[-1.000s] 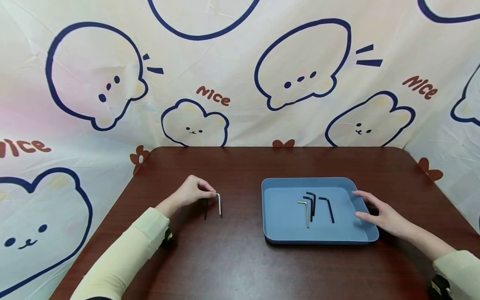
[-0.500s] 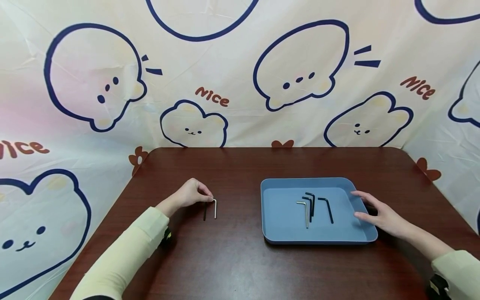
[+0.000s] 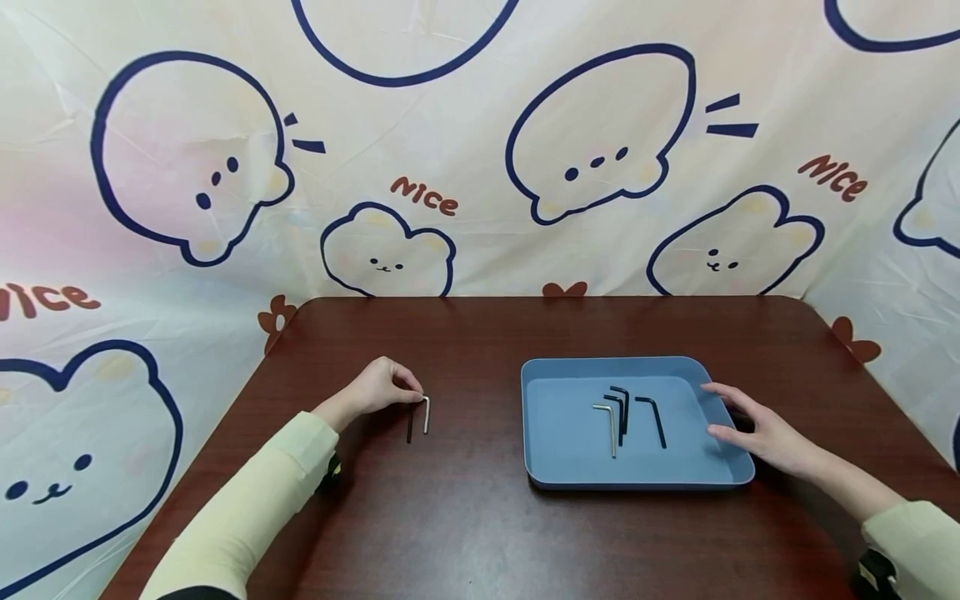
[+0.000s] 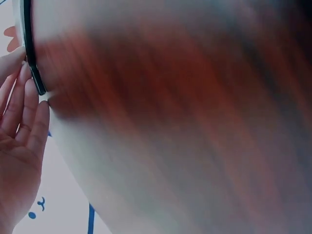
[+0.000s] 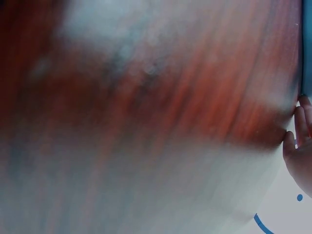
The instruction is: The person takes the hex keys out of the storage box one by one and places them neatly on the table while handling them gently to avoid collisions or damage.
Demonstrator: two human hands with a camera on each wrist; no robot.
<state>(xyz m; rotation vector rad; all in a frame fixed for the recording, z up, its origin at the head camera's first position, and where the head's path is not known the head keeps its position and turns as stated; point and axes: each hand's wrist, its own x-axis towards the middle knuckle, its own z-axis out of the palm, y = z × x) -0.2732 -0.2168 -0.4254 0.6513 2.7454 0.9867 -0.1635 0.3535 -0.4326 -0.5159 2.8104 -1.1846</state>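
At the left of the table in the head view, my left hand (image 3: 381, 387) pinches a silver hex key (image 3: 427, 415) near its bend. The key's long arm points toward me. Just left of it a black hex key (image 3: 409, 423) lies partly hidden under the fingers; the left wrist view shows a black hex key (image 4: 32, 53) close beside the fingertips. My right hand (image 3: 772, 435) rests at the right rim of a blue tray (image 3: 570, 460), its fingers fairly straight and touching the edge. Inside the tray lie several hex keys, including a brass-coloured one (image 3: 613, 429) and a separate black one (image 3: 656, 421).
The dark brown wooden table (image 3: 465, 517) spreads between the left hand and the tray. A printed cloth backdrop (image 3: 480, 150) stands behind the table's far edge. Most of both wrist views is blurred table surface.
My left hand has drawn the silver hex key slightly left, closer to the black one beside it. My right hand and the tray hold their places.
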